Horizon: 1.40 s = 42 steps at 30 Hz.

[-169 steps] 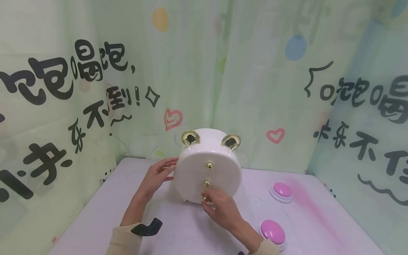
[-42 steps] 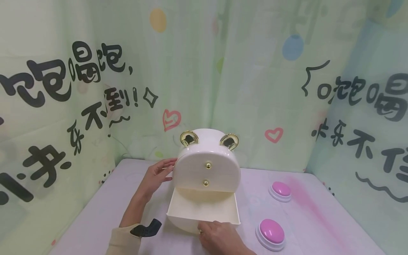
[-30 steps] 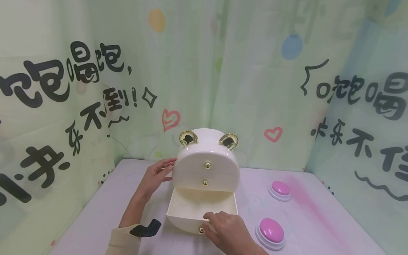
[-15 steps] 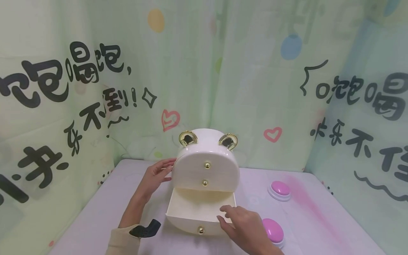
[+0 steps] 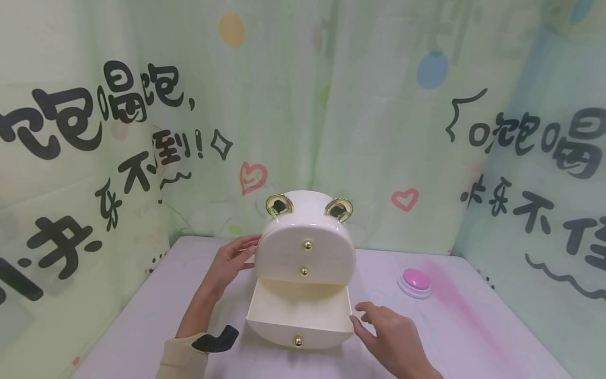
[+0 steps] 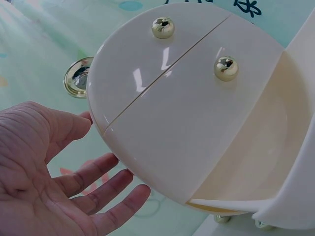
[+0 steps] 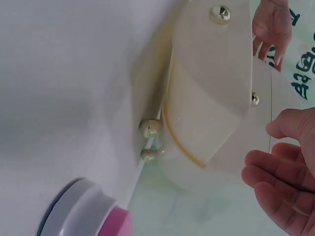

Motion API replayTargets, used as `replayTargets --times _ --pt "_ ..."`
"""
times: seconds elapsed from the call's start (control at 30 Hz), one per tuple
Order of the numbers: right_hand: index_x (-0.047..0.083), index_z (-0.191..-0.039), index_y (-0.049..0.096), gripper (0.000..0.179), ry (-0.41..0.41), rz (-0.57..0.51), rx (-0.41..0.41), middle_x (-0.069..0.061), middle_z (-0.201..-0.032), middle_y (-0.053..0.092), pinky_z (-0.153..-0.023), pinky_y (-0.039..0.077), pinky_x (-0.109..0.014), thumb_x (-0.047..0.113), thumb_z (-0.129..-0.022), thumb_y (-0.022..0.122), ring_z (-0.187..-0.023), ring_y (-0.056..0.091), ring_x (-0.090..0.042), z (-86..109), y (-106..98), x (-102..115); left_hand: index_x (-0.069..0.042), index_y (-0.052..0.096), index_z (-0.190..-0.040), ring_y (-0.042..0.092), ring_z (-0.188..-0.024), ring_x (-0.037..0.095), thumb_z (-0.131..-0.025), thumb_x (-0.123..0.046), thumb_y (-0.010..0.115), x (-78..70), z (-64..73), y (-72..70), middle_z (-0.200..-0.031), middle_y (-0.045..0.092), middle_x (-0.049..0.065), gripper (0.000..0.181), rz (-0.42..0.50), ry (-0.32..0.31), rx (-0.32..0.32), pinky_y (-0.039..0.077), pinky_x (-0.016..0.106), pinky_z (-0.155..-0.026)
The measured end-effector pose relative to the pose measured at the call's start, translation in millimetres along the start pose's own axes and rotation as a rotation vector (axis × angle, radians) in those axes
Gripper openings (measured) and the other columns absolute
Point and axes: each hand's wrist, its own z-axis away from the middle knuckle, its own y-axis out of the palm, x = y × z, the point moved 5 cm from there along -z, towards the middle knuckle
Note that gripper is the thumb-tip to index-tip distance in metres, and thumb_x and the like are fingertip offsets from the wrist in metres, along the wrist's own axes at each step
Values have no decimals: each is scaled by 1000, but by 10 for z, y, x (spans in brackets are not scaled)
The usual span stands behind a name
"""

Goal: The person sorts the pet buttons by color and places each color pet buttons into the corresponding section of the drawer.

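Observation:
A glossy white rounded drawer box [image 5: 303, 252] with gold ring-shaped ears stands on the table, its bottom drawer [image 5: 300, 305] pulled out toward me. Nothing lies on the visible floor of that drawer. A gold knob [image 5: 298, 341] sits on the drawer's front, and two more mark the upper drawers. My left hand [image 5: 230, 264] rests its straight fingertips against the box's left side, also seen in the left wrist view, where the fingers [image 6: 113, 196] are spread. Just right of the drawer's front corner is my right hand [image 5: 390, 334], fingers loosely bent, holding nothing.
A pink push button [image 5: 416, 279] on a white base stands on the table right of the box. Part of a pink button [image 7: 116, 223] shows low in the right wrist view. A printed curtain [image 5: 369, 131] encloses the table's back and sides.
The right hand pinched the bottom knob and drew the drawer out. It has since let go and shifted right, covering the nearer pink button. The left hand has stayed at the box's side.

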Motion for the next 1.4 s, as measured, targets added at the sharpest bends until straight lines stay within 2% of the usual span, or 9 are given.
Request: replayTargets --times 0.13,0.23,0.43,0.57,0.63,0.83,1.03,1.17,1.4 --pt "15 -92 71 19 41 14 1 6 -68 72 -43 45 -21 32 -92 61 -57 64 -7 69 -34 -138 -10 60 -142 57 -131 35 -106 -22 58 3 7 -5 -145 59 14 39 -2 -2 -4 56 48 -98" --pt "15 -91 71 15 65 24 -9 5 -68 72 -42 44 -22 29 -85 67 -55 64 -9 99 -66 -234 -10 59 -142 57 -131 34 -106 -22 58 8 7 -9 -145 59 13 39 -4 -4 -8 56 48 -99" --pt "14 -90 70 18 94 49 -8 2 -67 73 -41 46 -25 22 -74 74 -55 67 -12 159 -111 -399 -9 59 -143 57 -131 34 -106 -22 58 17 8 -16 -145 58 13 39 -4 2 -9 56 47 -99" --pt "14 -90 70 23 134 68 22 3 -67 73 -41 46 -24 17 -69 81 -54 67 -11 210 -113 -502 -9 59 -143 57 -131 34 -106 -23 58 22 9 -17 -145 59 13 39 0 3 -9 56 47 -99" --pt "14 -90 71 25 197 61 69 4 -68 73 -43 47 -24 17 -70 84 -54 65 -12 230 -106 -558 -10 59 -143 57 -131 33 -106 -23 58 23 7 -16 -145 59 13 39 -2 0 -9 56 47 -99" --pt "18 -96 72 26 451 -55 309 10 -77 74 -57 52 -29 21 -76 89 -64 65 -14 307 -55 -731 -12 59 -143 57 -131 33 -106 -24 58 17 4 -15 -144 59 13 39 -10 -8 -11 56 48 -99" --pt "15 -100 72 29 569 -211 457 3 -91 76 -65 56 -24 26 -79 89 -82 70 -16 415 43 -887 -11 59 -143 57 -131 33 -106 -23 58 12 -2 -19 -144 59 13 39 -12 -6 -8 56 49 -99" --pt "11 -104 71 36 563 -307 498 0 -97 75 -71 59 -25 28 -78 90 -90 70 -20 482 96 -970 -11 59 -143 56 -131 33 -106 -22 58 20 -2 -20 -144 59 13 39 -10 -6 -9 56 49 -99" --pt "10 -114 69 45 396 -444 496 -4 -108 73 -76 58 -30 27 -78 90 -101 66 -12 594 105 -1077 -11 59 -143 56 -131 34 -105 -24 59 19 -4 -7 -145 59 13 40 -10 -5 -3 56 49 -99"
